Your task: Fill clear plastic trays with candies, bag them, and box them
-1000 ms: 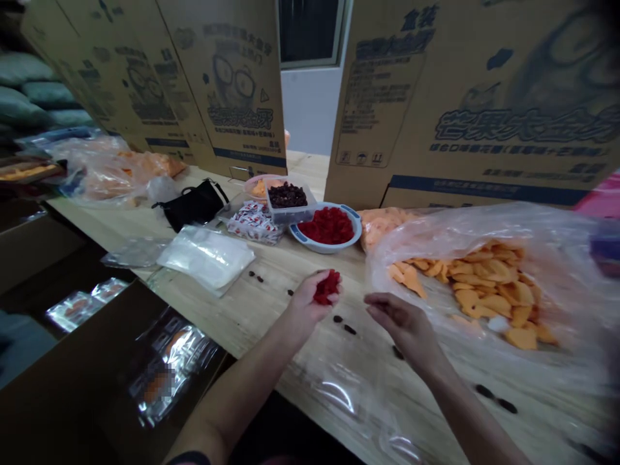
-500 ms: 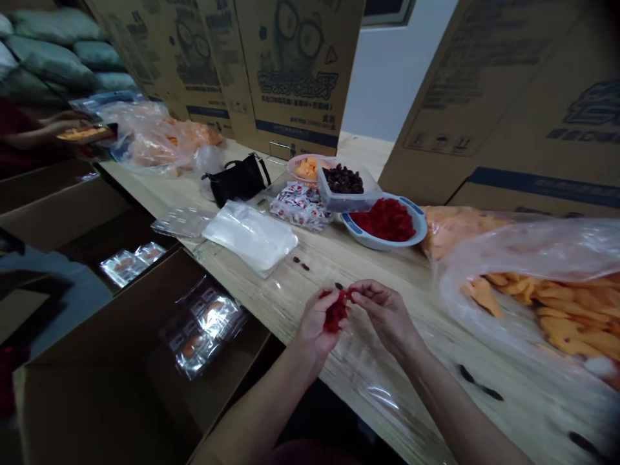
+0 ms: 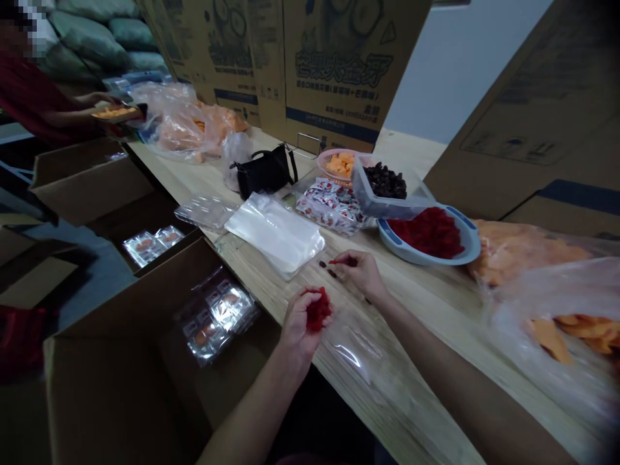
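My left hand [image 3: 296,323] is closed around a small clump of soft red pieces [image 3: 318,312], which may be dried fruit. Beyond it, my right hand [image 3: 362,274] pinches one small red piece [image 3: 333,262] between thumb and fingertips, just over the tabletop. Two small dark brown pieces [image 3: 322,264] lie right by those fingertips. More red pieces [image 3: 429,232] fill a light blue basin [image 3: 472,248] farther right. Behind the basin, a clear plastic tub [image 3: 371,201] holds dark pieces [image 3: 385,181].
Clear plastic bags [image 3: 276,234] lie flat left of my hands, near small printed sachets [image 3: 332,203] and a black bag [image 3: 265,171]. Orange pieces in a large plastic bag [image 3: 547,310] occupy the right. An open carton [image 3: 121,336] stands below the table edge. Another person [image 3: 43,103] works far left.
My right hand has moved away from my left, forward to the dark pieces, with a small red piece in its fingers. My left hand keeps the red clump. The view has turned left.
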The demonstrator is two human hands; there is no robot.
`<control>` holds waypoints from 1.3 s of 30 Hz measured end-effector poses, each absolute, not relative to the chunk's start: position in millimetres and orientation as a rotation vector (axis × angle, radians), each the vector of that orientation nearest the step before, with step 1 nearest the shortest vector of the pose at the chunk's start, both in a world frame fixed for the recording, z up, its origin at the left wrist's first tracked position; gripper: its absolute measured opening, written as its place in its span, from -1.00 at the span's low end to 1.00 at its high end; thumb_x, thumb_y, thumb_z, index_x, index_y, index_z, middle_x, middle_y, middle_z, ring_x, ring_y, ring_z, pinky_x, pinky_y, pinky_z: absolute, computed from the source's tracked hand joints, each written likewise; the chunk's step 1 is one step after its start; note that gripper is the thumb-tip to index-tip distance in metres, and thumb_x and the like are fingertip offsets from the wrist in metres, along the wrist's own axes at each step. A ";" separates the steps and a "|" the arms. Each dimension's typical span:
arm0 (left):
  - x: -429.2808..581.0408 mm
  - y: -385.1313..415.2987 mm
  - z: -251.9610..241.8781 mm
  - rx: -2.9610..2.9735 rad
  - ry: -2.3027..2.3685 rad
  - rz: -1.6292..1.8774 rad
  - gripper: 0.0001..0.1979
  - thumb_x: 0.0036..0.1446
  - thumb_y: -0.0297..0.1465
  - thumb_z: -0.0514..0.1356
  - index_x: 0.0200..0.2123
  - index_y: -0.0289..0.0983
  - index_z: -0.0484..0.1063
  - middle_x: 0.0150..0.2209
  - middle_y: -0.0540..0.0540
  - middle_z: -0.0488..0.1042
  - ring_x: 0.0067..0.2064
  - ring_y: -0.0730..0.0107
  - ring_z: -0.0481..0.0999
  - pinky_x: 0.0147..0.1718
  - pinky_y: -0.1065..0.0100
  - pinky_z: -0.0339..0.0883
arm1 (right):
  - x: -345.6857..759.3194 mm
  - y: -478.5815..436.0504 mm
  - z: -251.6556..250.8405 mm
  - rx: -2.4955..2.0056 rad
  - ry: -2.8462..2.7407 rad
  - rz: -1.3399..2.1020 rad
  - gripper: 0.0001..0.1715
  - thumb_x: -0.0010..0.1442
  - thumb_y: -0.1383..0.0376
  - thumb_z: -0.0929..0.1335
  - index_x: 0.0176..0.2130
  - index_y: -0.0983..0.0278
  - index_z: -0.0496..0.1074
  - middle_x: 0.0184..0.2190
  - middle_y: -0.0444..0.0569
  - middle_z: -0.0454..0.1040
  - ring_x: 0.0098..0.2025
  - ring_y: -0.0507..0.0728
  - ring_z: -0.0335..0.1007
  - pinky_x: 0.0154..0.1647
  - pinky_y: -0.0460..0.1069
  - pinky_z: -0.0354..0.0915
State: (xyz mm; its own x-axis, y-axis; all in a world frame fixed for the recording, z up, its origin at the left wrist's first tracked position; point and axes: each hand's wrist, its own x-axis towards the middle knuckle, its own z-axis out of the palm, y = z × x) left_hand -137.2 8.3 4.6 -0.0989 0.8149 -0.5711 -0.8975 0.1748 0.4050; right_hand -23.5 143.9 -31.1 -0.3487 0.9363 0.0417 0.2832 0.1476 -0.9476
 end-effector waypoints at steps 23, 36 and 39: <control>-117.8 16.9 -3.6 -0.168 0.839 1.319 -0.85 -0.10 -0.50 0.30 -0.46 -0.33 0.35 -0.59 -0.03 0.40 -0.60 0.51 0.36 -0.69 0.54 -0.01 | -0.7 74.9 -0.7 -1.094 -1.479 1.696 -0.69 -0.11 0.11 0.51 -0.44 0.27 0.49 -0.53 -0.11 0.47 -0.49 0.05 0.34 -0.40 -0.03 0.29; -124.9 19.1 -4.7 -0.093 0.839 1.300 -0.80 -0.19 -0.46 0.33 -0.50 -0.30 0.33 -0.56 -0.06 0.44 -0.57 0.43 0.41 -0.68 0.52 -0.02 | -3.7 123.3 -1.3 -1.108 -2.003 1.247 -0.85 -0.01 0.22 0.41 -0.47 0.28 0.46 -0.51 -0.09 0.48 -0.44 0.09 0.38 -0.38 -0.03 0.27; -127.5 19.4 -1.9 -0.116 0.802 1.260 -0.84 -0.07 -0.37 0.27 -0.52 -0.32 0.36 -0.54 -0.10 0.45 -0.57 0.41 0.42 -0.68 0.49 0.00 | -7.9 144.3 -11.4 -1.245 -2.153 0.880 -0.93 0.01 0.35 0.36 -0.47 0.29 0.47 -0.52 -0.06 0.49 -0.44 0.10 0.37 -0.38 -0.04 0.23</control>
